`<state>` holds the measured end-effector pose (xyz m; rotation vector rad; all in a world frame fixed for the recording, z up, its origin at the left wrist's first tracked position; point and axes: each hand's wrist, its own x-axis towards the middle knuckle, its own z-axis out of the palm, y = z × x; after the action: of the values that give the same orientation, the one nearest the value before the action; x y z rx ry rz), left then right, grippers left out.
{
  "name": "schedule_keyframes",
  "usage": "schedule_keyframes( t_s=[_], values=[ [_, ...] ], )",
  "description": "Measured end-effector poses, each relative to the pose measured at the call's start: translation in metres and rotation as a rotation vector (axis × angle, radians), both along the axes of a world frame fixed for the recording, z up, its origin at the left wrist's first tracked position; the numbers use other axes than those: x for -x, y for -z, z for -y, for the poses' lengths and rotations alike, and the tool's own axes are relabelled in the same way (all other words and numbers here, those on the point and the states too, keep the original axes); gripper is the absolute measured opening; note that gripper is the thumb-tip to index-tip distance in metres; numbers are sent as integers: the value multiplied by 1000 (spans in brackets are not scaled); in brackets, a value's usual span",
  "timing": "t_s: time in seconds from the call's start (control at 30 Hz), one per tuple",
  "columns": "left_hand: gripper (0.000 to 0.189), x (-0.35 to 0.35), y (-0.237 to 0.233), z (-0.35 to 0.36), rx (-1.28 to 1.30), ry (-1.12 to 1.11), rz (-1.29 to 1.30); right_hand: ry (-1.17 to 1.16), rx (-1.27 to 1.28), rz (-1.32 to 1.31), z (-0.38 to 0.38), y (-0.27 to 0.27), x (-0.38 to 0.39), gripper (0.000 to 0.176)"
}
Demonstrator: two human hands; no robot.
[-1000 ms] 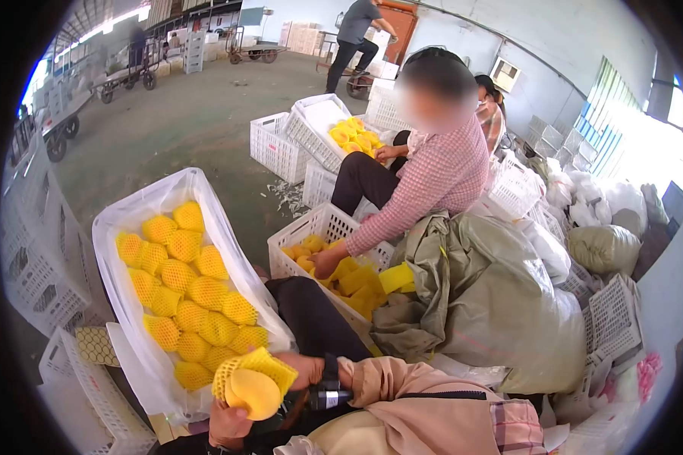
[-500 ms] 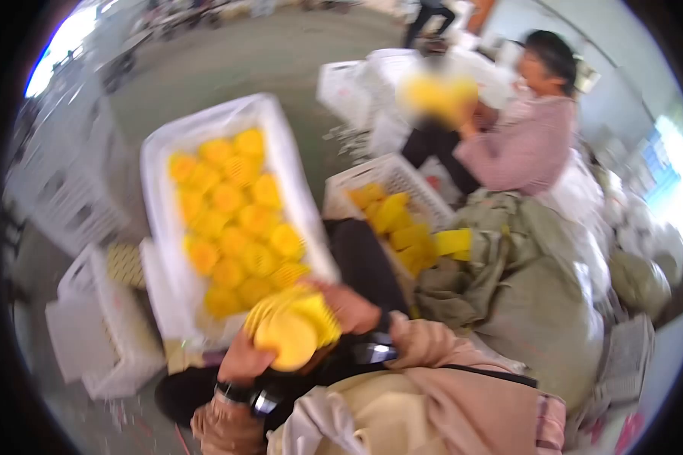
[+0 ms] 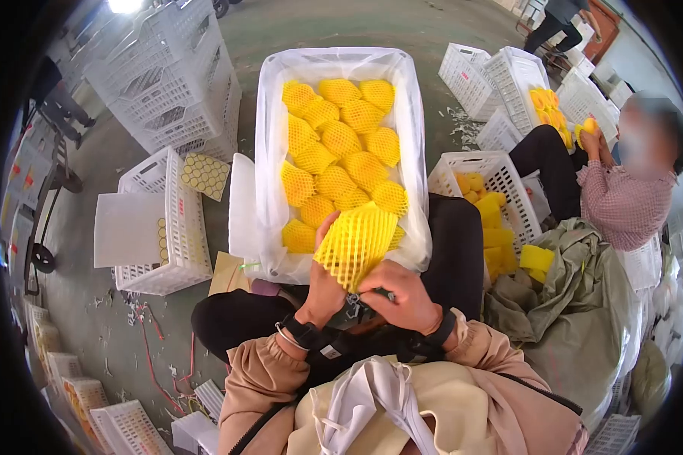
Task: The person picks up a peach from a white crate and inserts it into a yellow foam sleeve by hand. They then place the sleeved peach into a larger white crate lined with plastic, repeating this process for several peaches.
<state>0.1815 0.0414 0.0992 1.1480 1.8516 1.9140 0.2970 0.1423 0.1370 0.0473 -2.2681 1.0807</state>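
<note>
A yellow foam net sleeve (image 3: 357, 241) is held over the near end of a white-lined crate (image 3: 269, 136). It looks filled out, but the net hides what is inside. My left hand (image 3: 326, 282) is closed around its left side, the fingers partly behind it. At the sleeve's lower right edge, my right hand (image 3: 404, 294) is closed with thumb and fingers pinching the net. Several yellow net-wrapped fruits (image 3: 340, 139) lie in rows in the crate, their netting flared or folded.
At right, a white crate (image 3: 474, 161) holds yellow fruit and loose foam sleeves (image 3: 537, 262). A person (image 3: 622, 182) sits beyond it, holding a yellow fruit. Stacked white crates (image 3: 167, 83) stand back left, and an open crate (image 3: 186, 235) sits nearer. Red string (image 3: 150, 353) litters the floor.
My view has turned right and levelled, so the lined crate now appears upright in the middle. The smooth yellow fruit surface that showed at the sleeve's opening is now out of sight.
</note>
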Motion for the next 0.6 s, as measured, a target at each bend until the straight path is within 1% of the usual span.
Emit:
schedule_keyframes(
  t_s=[0.03,0.07,0.1,0.13,0.17,0.2,0.23,0.27,0.3,0.33,0.37,0.4,0.43,0.47,0.5,0.53,0.57,0.6],
  values=[
    [43,7,-1,4,94,17,-218,4,290,120,-5,6,-5,12],
    [43,6,-5,4,96,14,-216,13,578,242,-9,14,-8,9],
    [43,3,-10,3,72,14,-136,70,873,160,-11,14,0,19],
    [43,-1,-12,1,47,16,-57,72,874,162,-12,11,4,19],
    [43,-5,-11,-2,47,19,-56,-50,1195,185,-10,5,10,27],
    [45,-10,-8,-6,-91,103,215,-179,1515,203,-7,-1,14,35],
    [48,-13,-7,-8,-230,183,487,-178,1570,223,-6,5,15,44],
    [48,-14,-6,-8,-231,182,492,-175,1570,228,-8,10,16,44],
    [49,-14,-6,-8,-182,179,432,-201,1622,198,-11,14,18,43],
    [51,-13,-6,-8,-133,175,370,-230,1674,167,-14,16,21,43],
    [51,-14,-1,-8,-106,144,249,-233,1672,174,-15,17,21,43],
    [51,-16,4,-7,-108,138,255,-253,1775,134,-17,19,18,40],
    [55,-18,9,-8,-50,181,284,-271,1878,94,-21,20,14,38],
    [60,-20,14,-8,7,222,314,-270,1879,108,-25,26,10,38],
    [60,-24,22,-11,78,172,285,-174,1722,92,-32,35,8,34],
    [60,-28,27,-10,83,148,294,-91,1568,80,-36,42,6,31],
    [58,-29,31,-7,232,141,66,-89,1340,100,-48,43,6,36],
    [57,-30,34,-5,381,136,-160,-49,1245,69,-64,46,8,38]
  ],
)
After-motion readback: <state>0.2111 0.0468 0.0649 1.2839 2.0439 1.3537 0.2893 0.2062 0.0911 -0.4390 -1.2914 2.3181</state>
